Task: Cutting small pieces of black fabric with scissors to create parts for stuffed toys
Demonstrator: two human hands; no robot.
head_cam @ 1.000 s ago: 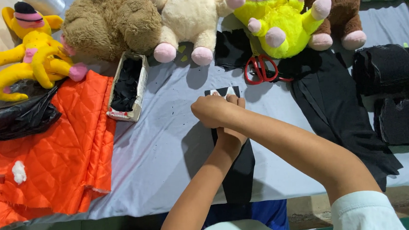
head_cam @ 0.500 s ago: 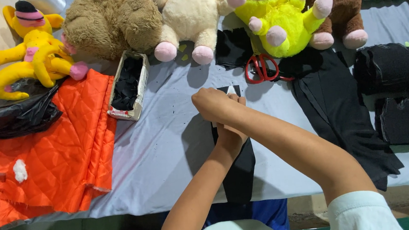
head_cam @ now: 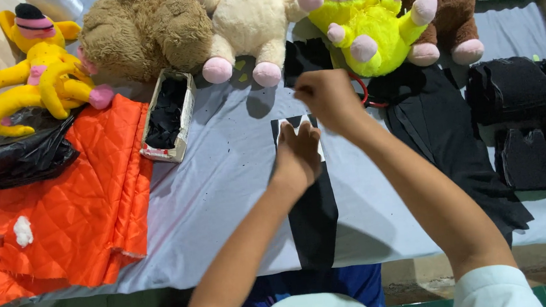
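At frame centre, the left hand (head_cam: 298, 155) presses flat on the black fabric strip (head_cam: 315, 220), while the clenched right hand (head_cam: 323, 96) hovers above, seemingly mid-stitch, needing a steady pull.

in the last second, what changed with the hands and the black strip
The right hand lifted off the left hand and moved up the table toward the red scissors, closed as if pinching; what it holds cannot be told. The left hand stayed flat, pressing the black strip on the grey cloth. The plush toys, box and orange fabric did not move.
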